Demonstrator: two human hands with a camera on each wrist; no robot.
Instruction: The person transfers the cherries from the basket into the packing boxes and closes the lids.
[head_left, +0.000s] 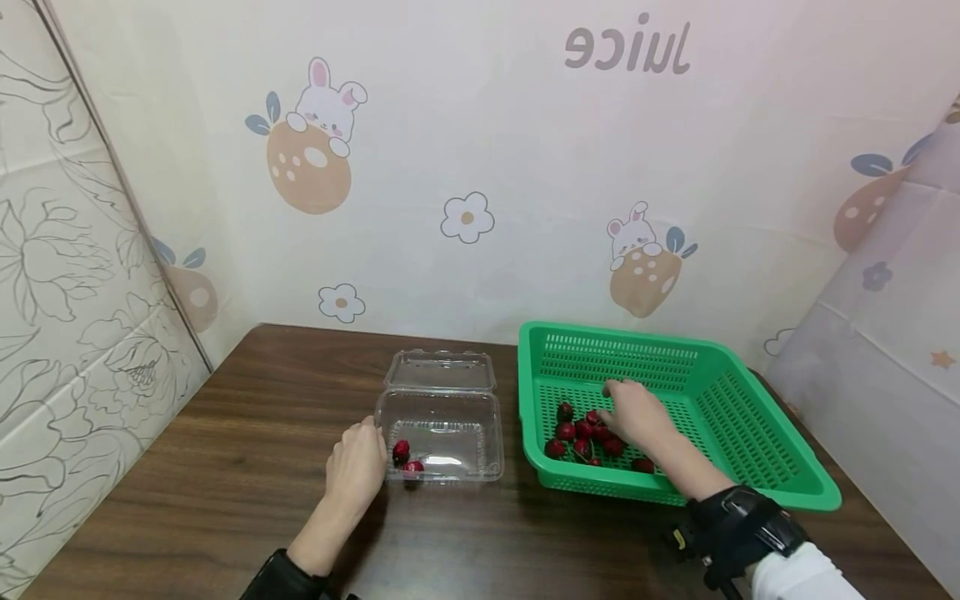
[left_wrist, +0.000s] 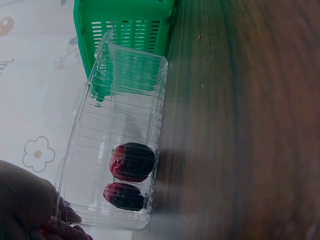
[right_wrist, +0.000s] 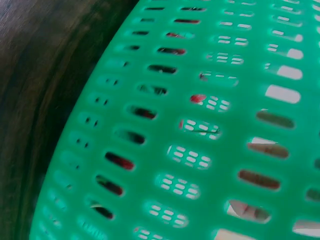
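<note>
My left hand [head_left: 356,467] grips the left wall of a clear plastic clamshell box [head_left: 450,417], whose lid is folded back toward the wall. Two dark red cherries [head_left: 407,461] lie in its near-left corner; the left wrist view shows these cherries [left_wrist: 131,162] through the plastic, with the fingers of the left hand [left_wrist: 62,220] at the rim. Inside a green basket [head_left: 750,492], my right hand [head_left: 641,417] reaches over a cluster of cherries [head_left: 582,429], thumb and forefinger apart. In the right wrist view the basket wall [right_wrist: 165,135] covers most of that hand.
Both containers stand side by side on a dark wooden table [head_left: 247,442], the basket on the right. A patterned wall covering [head_left: 465,275] rises behind the table's back edge. Another covered panel [head_left: 82,250] stands along the left.
</note>
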